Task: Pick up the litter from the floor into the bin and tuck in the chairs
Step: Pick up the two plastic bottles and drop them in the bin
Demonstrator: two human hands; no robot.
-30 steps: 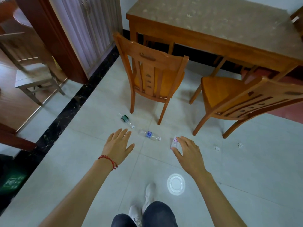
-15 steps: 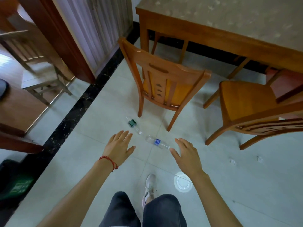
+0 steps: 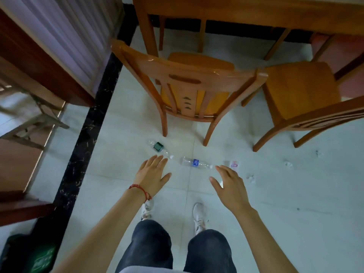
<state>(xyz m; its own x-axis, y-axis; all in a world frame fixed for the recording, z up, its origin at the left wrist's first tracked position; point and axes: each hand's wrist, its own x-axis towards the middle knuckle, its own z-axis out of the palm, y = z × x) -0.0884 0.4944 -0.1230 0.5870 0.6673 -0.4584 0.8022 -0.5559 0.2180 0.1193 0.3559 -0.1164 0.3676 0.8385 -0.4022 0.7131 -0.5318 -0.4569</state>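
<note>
Both hands, left (image 3: 152,174) and right (image 3: 229,183), spread empty, reaching toward bottles at 11 (image 3: 160,148) and 12 o'clock (image 3: 196,163), presumably for pickup.

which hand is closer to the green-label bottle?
Left. The left hand has its fingertips just below the green-label bottle; the right hand is well off to its right, past the blue-label bottle.

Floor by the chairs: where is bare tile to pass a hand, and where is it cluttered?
Bare tile lies between the left hand and the black marble strip, and on the right below the paper scraps. It is crowded just ahead of both hands: green-label bottle, blue-label bottle, white wrapper, then chair legs behind.
</note>
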